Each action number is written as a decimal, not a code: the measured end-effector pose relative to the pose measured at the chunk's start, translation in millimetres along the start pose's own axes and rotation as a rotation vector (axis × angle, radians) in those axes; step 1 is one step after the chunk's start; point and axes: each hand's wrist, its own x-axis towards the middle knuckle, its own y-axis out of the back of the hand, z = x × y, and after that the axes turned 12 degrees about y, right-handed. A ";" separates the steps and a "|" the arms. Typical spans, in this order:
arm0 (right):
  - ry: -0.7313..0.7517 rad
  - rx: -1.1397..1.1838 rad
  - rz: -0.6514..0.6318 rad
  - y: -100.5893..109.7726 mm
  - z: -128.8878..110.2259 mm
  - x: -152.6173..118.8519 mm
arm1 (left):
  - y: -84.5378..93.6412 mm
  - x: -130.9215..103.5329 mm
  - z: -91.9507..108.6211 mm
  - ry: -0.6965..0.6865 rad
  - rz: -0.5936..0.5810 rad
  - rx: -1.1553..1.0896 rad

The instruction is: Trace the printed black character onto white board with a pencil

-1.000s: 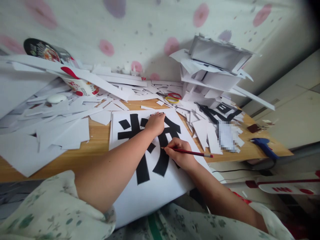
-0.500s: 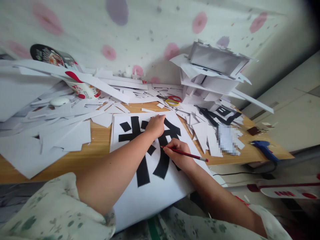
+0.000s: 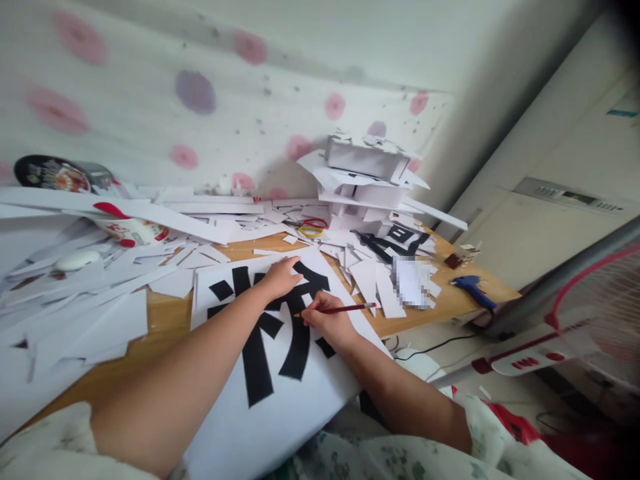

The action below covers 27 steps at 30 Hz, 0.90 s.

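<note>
A large white board (image 3: 220, 427) lies at the near edge of the desk with a black cut-out character (image 3: 257, 367) on it. My left hand (image 3: 283, 277) rests on the upper part of the character, its fingers apart and pressing the black pieces. Lower and to the right, my right hand (image 3: 327, 317) pinches a dark red pencil (image 3: 353, 308). The pencil's tip is beside the black curved stroke (image 3: 299, 347). Part of the character is hidden under both hands.
White paper scraps (image 3: 120, 300) cover the desk's left and back. Red and yellow scissors (image 3: 313, 227) lie behind the board. A stacked white model (image 3: 367, 167), black cut-outs (image 3: 400, 235) and a blue glue gun (image 3: 473, 288) are right, near a fan (image 3: 600, 313).
The view has turned right and up, so the desk and hands appear further left and lower. The fan has come into view. Both hands stay at about the same spots on the character.
</note>
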 end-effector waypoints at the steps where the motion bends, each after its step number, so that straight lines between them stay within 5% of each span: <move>1: -0.003 0.003 0.001 0.1 0.2 0.4 | 3.3 -0.9 0.3 -0.016 -0.026 0.009; 8: -0.002 0.038 -0.004 -0.3 0.3 0.9 | 20.3 -43.6 -8.1 -0.121 -0.104 0.156; 15: 0.005 0.051 -0.003 -0.6 0.1 1.3 | 30.6 -92.9 -39.7 -0.039 -0.125 0.273; 27: -0.045 -0.031 -0.060 -1.9 -12.4 9.0 | 22.7 -107.8 -43.6 -0.086 -0.147 0.338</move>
